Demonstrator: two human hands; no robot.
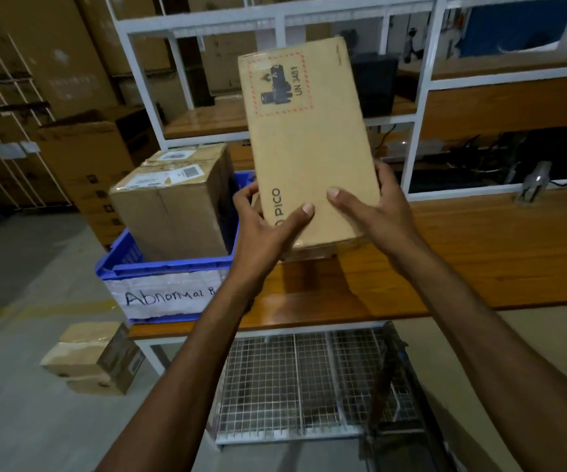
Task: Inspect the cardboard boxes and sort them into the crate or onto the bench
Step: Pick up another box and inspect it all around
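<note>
Cardboard first: the flat PICO box stands nearly on end in the air above the left part of the table, just right of the blue crate. Its broad face is turned to me so I can read the print and look the surface over. The battery warning mark with UN 3481 is at the upper end, the brand name at the lower end by my thumbs.

Both hands are grasping the box. My left hand grips the lower left edge, thumb across the face and fingers curled behind. My right hand grips the lower right corner the same way. Holding only the low end leaves nearly the whole face uncovered, which I judge is the reason for this grip. The face I see looks flat, with no dent or tear. The back is hidden from me, so I take the check to be unfinished.

The crate sits at the table's left end. Its handwritten label reads "Abnormal B", the rest covered by my left forearm, so I take it for the reject bin. A large taped carton with shipping labels stands in it, rising well above the rim. The bare wooden top to the right is probably where sound boxes go. Small cartons lie stacked on the floor beyond the table's left end, likely waiting their turn.
</note>
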